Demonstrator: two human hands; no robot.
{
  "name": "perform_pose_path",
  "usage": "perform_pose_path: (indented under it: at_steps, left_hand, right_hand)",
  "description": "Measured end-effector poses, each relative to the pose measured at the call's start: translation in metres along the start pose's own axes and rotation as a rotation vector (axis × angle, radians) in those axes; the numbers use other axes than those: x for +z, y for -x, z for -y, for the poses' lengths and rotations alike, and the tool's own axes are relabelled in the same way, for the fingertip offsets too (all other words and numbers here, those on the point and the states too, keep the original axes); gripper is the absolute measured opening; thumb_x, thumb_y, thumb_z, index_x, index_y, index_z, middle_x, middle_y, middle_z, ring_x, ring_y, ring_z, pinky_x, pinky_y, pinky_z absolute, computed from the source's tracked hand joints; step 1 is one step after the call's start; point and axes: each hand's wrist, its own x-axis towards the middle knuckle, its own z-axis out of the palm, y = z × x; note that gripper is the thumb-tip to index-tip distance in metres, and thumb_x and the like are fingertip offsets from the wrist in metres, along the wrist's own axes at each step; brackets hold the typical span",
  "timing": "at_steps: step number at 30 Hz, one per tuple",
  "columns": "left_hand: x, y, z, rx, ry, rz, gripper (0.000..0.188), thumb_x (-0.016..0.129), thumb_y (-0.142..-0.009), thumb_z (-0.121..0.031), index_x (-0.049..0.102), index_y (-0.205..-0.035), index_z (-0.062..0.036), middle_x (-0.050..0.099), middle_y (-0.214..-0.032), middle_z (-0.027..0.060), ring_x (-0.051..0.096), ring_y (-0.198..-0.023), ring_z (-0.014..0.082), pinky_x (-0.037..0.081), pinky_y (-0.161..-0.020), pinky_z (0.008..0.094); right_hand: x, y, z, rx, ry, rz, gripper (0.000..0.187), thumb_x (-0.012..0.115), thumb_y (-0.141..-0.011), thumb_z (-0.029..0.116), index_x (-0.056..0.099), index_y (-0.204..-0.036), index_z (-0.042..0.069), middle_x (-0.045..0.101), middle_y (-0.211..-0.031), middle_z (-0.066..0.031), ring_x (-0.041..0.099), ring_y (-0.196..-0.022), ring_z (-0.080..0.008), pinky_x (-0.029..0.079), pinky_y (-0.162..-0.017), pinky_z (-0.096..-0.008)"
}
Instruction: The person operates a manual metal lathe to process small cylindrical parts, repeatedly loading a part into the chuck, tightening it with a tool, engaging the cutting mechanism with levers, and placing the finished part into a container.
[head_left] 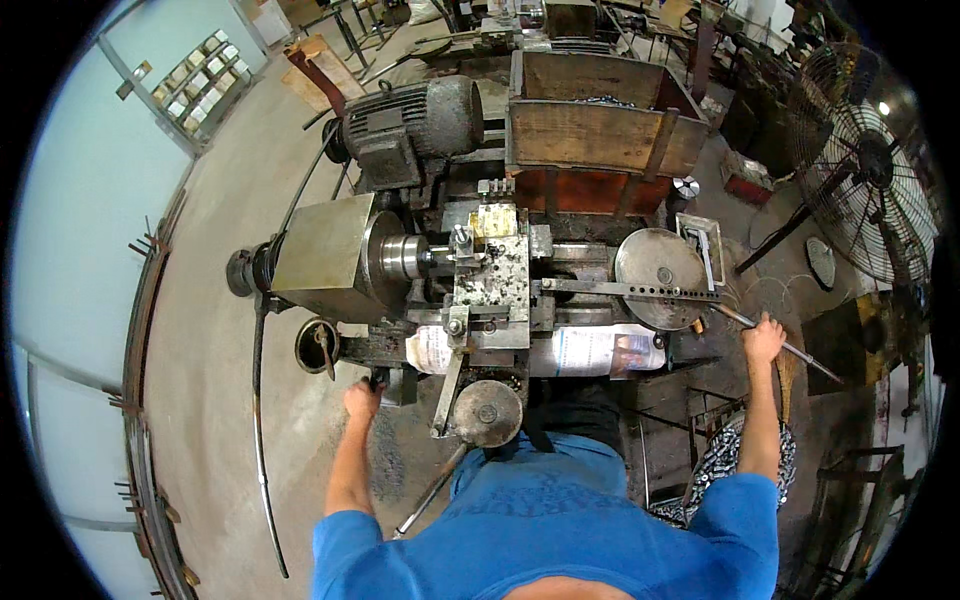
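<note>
At the right end of the lathe, the right hand is closing its grip around a long metal lever bar, which is running slantwise from beside the round steel disc out past the knuckles toward the floor. Just left of that grip, a flat perforated arm is lying across the disc and reaching back toward the tool block.

Down at the machine's front left, the left hand is resting against a small dark handle under the bed; whether its grip is actually clamped on the handle I cannot tell (the fingers are hiding behind the part). Just right of that grip, a round handwheel is sticking out on a slanted arm, and above it a sheet of printed paper is wrapping the front of the bed.

Farther from both grips, a grey electric motor is sitting behind the headstock box, wooden crates are standing beyond the carriage, and a large cage fan is standing well off to the right.
</note>
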Motion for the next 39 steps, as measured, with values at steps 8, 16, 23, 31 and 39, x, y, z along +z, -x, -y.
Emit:
perform_pose_path:
  at_steps: [8,16,23,31,39]
  left_hand:
    - [0.045,0.006,0.021,0.096,0.117,-0.056,0.033,0.063,-0.074,-0.036,0.057,-0.086,-0.0065,0.063,-0.078,0.0184,0.062,-0.073,0.0352,0.049,-0.064,0.0464]
    - [0.035,0.009,0.041,0.061,0.326,0.135,0.038,0.062,-0.076,-0.037,0.060,-0.100,-0.0073,0.064,-0.088,0.0184,0.061,-0.082,0.0356,0.049,-0.072,0.0441]
    - [-0.151,0.041,0.099,0.020,0.876,-0.161,0.029,0.055,-0.083,-0.008,0.056,-0.110,0.0021,0.062,-0.073,0.0094,0.059,-0.060,0.0153,0.048,-0.057,0.0281]
    - [-0.135,0.123,0.134,-0.588,0.147,-0.532,0.049,0.055,-0.081,-0.050,0.061,-0.082,-0.0012,0.062,-0.074,0.0196,0.061,-0.073,0.0366,0.045,-0.065,0.0455]
    - [-0.160,0.148,0.067,-0.481,0.563,-0.369,0.038,0.063,-0.079,-0.032,0.052,-0.073,0.0038,0.058,-0.060,0.0144,0.059,-0.051,0.0274,0.048,-0.050,0.0384]
  right_hand:
    - [-0.030,0.030,0.024,-0.249,-0.206,-0.219,0.054,0.061,-0.059,0.015,0.055,-0.111,0.000,0.056,-0.105,-0.0183,0.048,-0.105,-0.0347,0.030,-0.099,-0.0431]
    - [-0.176,0.072,0.203,-0.856,-0.890,-0.168,0.043,0.063,-0.055,0.013,0.062,-0.097,0.003,0.060,-0.098,-0.0174,0.056,-0.091,-0.0333,0.045,-0.082,-0.0404]
    - [-0.217,0.169,0.410,-1.547,-0.906,-0.303,0.028,0.061,-0.050,0.016,0.063,-0.074,0.001,0.057,-0.086,-0.0148,0.051,-0.096,-0.0318,0.041,-0.087,-0.0384]
    - [-0.211,0.189,0.474,-1.547,-0.149,0.062,0.022,0.065,-0.060,0.022,0.069,-0.076,0.008,0.065,-0.083,-0.0110,0.056,-0.090,-0.0270,0.037,-0.087,-0.0346]
    - [-0.212,0.190,0.464,-1.515,-0.168,-0.031,0.025,0.062,-0.061,0.021,0.068,-0.081,0.006,0.065,-0.082,-0.0132,0.054,-0.095,-0.0300,0.035,-0.090,-0.0355]
